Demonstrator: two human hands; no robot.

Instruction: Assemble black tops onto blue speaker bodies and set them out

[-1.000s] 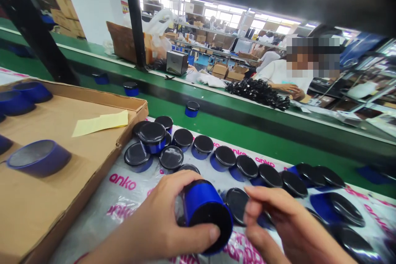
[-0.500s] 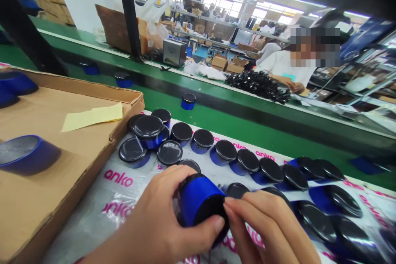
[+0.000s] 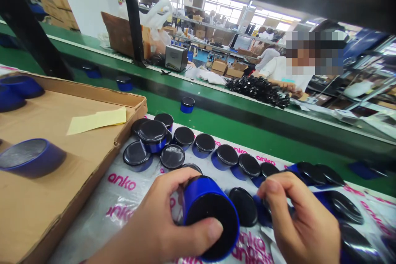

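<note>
View: head camera, clock directions read from the held blue container (image 3: 201, 192).
Held container: low in the middle, tipped so that its round black end faces the wearer.
Left hand (image 3: 167, 222): comes in from 8 o'clock, gripping the container; the thumb lies across the black end, the forefinger hooks over the upper edge, other fingertips hidden behind.
Right hand (image 3: 305, 218): at 3 o'clock, apart from the container, back of the hand outward; fingers curled, thumb and forefinger drawn close together. Whether anything small sits between them, I cannot tell.
Nearest neighbour: a black-topped container (image 3: 243, 207) between the held one and the right hand.
Plastic sheet (image 3: 99, 202): pink-lettered, under both hands, with a stacked cluster (image 3: 151, 138) towards 10–11 o'clock and a row (image 3: 225, 154) sweeping from 11 to 2.
Cardboard tray (image 3: 83, 97): 10 o'clock, bearing blue containers and yellow paper (image 3: 97, 121).
Green tabletop (image 3: 216, 126): past the row; at 1 o'clock, black cables (image 3: 258, 90) before a seated co-worker (image 3: 278, 70).
</note>
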